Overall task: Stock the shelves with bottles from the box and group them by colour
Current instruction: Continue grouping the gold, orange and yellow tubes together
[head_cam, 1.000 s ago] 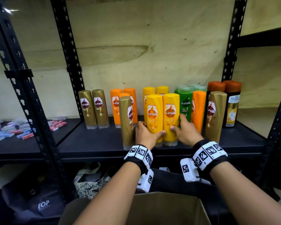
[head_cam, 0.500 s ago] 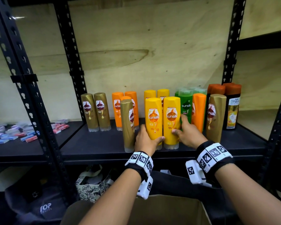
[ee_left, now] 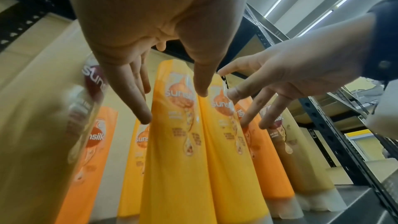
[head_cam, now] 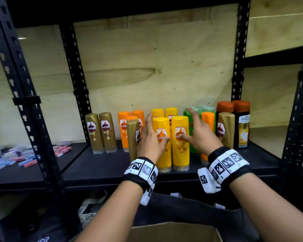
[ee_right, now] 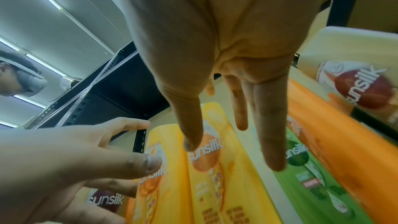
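Head view: left hand (head_cam: pixel 151 137) and right hand (head_cam: pixel 200 135), fingers spread, gripping nothing, flank front yellow bottles (head_cam: pixel 180 142). Risk: sideways brush topples tall gold bottle (head_cam: pixel 133 137) near shelf (head_cam: pixel 101 165) edge.

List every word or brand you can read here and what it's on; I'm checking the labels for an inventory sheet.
"sunsilk": gold bottles, orange bottle, yellow bottles, green bottle.
"Shaya", cut off: dark bottle with a red-brown cap.
"OP", partly hidden: dark bag under the shelf.
Small print under the logos: too blurred to read.
Wrist bands: square code markers, no words.
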